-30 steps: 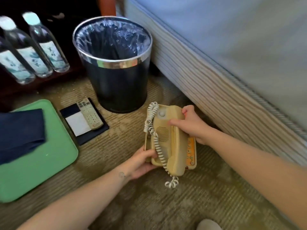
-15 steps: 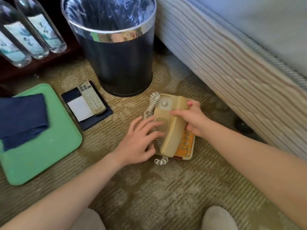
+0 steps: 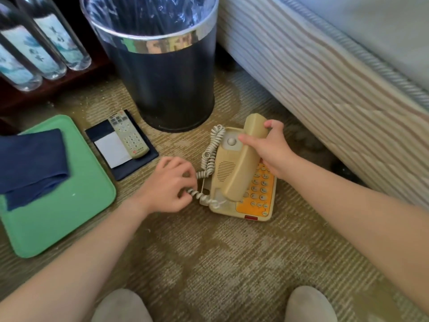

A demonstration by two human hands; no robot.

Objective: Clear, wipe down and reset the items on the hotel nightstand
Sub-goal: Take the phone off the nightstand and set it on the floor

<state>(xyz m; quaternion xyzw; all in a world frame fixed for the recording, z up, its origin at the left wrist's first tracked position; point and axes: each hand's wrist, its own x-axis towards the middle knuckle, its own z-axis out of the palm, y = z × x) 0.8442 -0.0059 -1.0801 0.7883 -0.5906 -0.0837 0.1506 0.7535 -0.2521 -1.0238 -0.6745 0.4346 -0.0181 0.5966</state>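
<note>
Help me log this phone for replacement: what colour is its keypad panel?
Orange keypad panel on the beige phone, clearest in the head view.

A single camera rides on the person's head, tilted steeply down and close over the carpet [image 3: 232,263]. It faces the bin [image 3: 167,84] at twelve o'clock, bed [image 3: 313,77] at two, tray [image 3: 69,217] at nine.

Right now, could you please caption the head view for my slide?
Right hand holds the handset over the phone base; left hand pinches the coiled cord.
</note>
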